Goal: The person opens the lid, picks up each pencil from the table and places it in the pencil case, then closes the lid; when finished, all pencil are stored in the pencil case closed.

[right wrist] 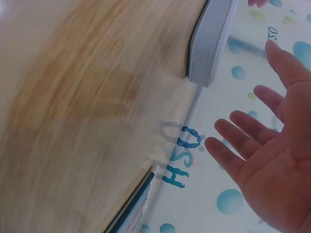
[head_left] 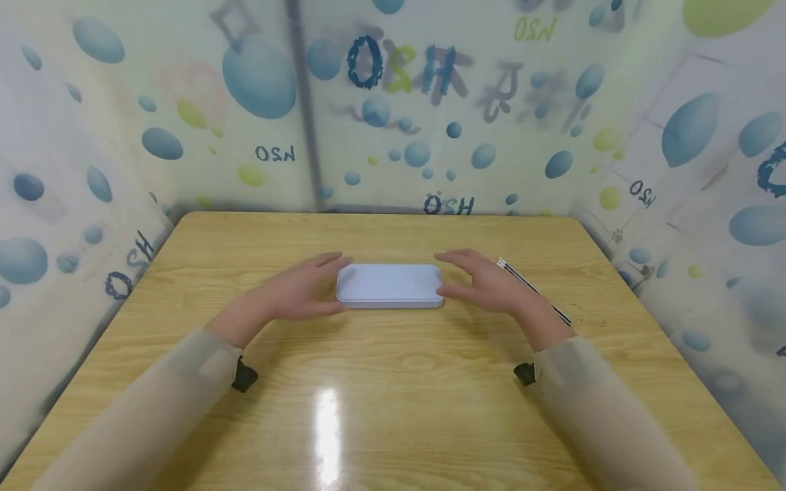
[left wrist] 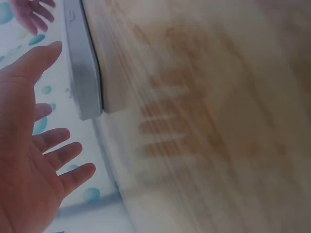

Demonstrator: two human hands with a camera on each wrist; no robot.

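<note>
A pale, flat case with rounded corners [head_left: 389, 284] lies on the wooden table, long side toward me. At its left end is my left hand [head_left: 301, 290], thumb and fingers spread apart. My right hand [head_left: 482, 281] is spread the same way at the right end. Both wrist views show a gap between the fingers and the case [left wrist: 85, 68], so neither hand grips it. In the right wrist view the case's end [right wrist: 209, 48] stands beyond the fingertips. Several thin striped sticks, perhaps pencils [head_left: 534, 292], lie slanted beside and partly behind my right wrist.
The wooden table [head_left: 393, 409] has a glossy surface with a bright reflection near the front. Patterned cloth walls [head_left: 393, 136] with blue and green dots rise at the back and both sides. Dark straps [head_left: 244, 375] show at the sleeve cuffs.
</note>
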